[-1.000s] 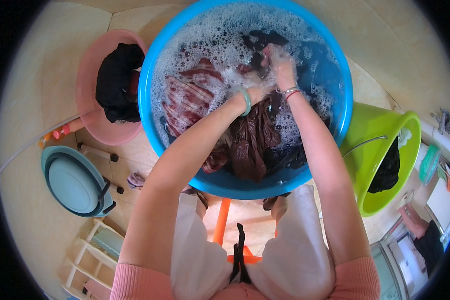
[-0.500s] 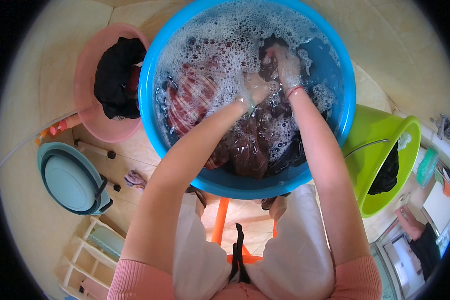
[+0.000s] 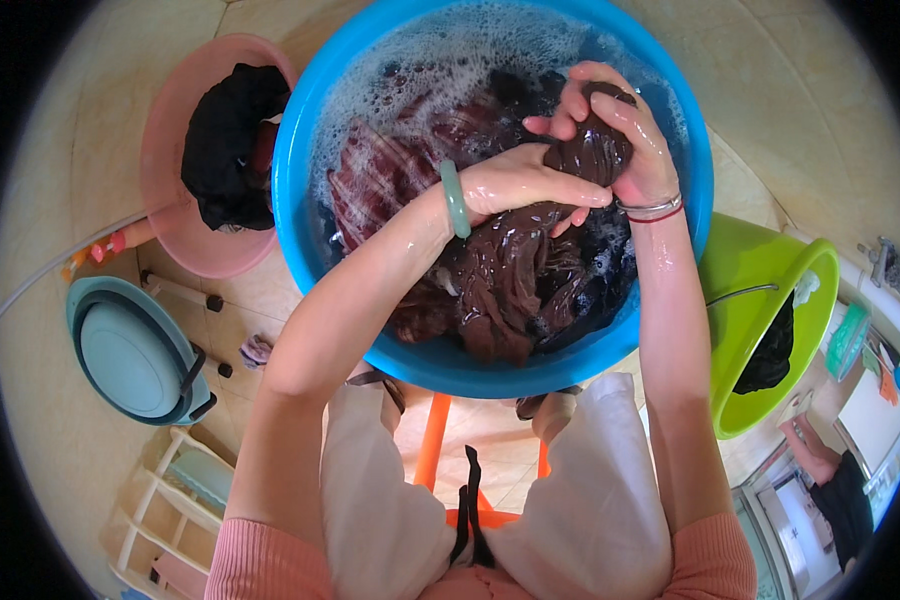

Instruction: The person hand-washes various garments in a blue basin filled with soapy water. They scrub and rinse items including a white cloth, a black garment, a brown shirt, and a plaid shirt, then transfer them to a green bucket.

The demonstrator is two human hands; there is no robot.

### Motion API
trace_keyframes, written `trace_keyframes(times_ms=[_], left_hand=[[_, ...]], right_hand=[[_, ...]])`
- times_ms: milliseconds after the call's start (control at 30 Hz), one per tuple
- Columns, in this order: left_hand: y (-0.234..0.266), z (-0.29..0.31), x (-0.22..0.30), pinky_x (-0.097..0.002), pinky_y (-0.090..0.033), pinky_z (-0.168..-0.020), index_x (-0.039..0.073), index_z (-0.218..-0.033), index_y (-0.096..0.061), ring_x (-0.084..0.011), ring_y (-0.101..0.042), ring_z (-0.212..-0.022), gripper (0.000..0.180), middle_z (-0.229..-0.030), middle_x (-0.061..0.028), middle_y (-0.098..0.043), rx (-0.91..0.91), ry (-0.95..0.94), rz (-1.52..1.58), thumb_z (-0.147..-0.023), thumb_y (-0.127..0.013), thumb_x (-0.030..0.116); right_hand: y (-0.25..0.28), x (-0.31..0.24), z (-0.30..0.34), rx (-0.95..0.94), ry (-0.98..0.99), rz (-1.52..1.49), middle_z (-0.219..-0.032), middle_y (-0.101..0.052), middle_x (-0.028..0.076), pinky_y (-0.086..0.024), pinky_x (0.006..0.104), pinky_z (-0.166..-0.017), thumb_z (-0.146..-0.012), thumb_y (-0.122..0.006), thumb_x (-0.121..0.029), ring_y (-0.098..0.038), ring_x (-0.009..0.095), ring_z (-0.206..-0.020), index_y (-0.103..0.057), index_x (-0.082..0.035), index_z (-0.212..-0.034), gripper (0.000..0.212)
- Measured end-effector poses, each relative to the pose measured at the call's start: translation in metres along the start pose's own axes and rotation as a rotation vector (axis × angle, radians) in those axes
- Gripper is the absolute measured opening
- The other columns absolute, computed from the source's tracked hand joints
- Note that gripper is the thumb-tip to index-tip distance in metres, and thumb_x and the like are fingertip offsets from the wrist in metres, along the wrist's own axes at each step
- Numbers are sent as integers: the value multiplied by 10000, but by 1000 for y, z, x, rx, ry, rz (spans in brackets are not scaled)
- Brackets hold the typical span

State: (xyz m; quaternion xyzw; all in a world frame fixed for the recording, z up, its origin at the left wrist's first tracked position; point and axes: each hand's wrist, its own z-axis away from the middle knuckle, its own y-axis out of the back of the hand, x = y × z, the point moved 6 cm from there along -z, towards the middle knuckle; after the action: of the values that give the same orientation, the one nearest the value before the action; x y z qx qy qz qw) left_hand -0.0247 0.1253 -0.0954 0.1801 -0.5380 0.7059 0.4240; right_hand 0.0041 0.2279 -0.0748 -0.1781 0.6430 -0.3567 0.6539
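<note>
A large blue basin (image 3: pixel 300 190) holds soapy water, foam and wet clothes. My left hand (image 3: pixel 525 185), with a green bangle on the wrist, grips a wet dark brown garment (image 3: pixel 515 275) lifted out of the water. My right hand (image 3: pixel 620 135), wearing thin bracelets, clutches a bunched upper part of the same garment. A red striped cloth (image 3: pixel 380 170) lies in the suds to the left of my hands.
A pink basin (image 3: pixel 165 170) with dark clothes sits at the left. A green bucket (image 3: pixel 760 275) with a dark cloth stands at the right. A teal lidded tub (image 3: pixel 130 350) and a pale rack (image 3: pixel 185 480) are at the lower left. An orange stool (image 3: pixel 430 440) is below.
Both hands have risen out of the suds, pulling the dark brown garment up and bunching it together above the water.
</note>
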Motion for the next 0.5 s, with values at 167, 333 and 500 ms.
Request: trace_keyframes(times_ms=[167, 333, 500], left_hand=[[9, -13, -10, -291, -471, -640, 12, -782, -634, -137, -612, -698, 206, -724, -46, -639, 282, -155, -215, -779, -709, 204], [23, -14, -17, -362, -490, -696, -32, -863, -634, -251, -638, -731, 358, -747, -149, -649, 494, -81, -468, -713, -719, 282], [38, -23, -28, -382, -509, -769, -15, -955, -676, -326, -678, -834, 450, -854, -191, -694, 585, -2, -548, -727, -740, 367]], right_hand=[[-1, 1, 0, 263, -31, 271, -809, -595, 47, -532, 305, -743, -977, -550, -178, -583, 135, -694, -629, 17, -1036, 219], [9, 10, 0, 404, 36, 505, -754, -608, 49, -489, 262, -627, -970, -556, -194, -593, 130, -641, -636, 32, -933, 242], [32, 27, -4, 567, 31, 635, -719, -611, 61, -485, 270, -607, -960, -558, -191, -592, 140, -603, -628, 32, -887, 245]])
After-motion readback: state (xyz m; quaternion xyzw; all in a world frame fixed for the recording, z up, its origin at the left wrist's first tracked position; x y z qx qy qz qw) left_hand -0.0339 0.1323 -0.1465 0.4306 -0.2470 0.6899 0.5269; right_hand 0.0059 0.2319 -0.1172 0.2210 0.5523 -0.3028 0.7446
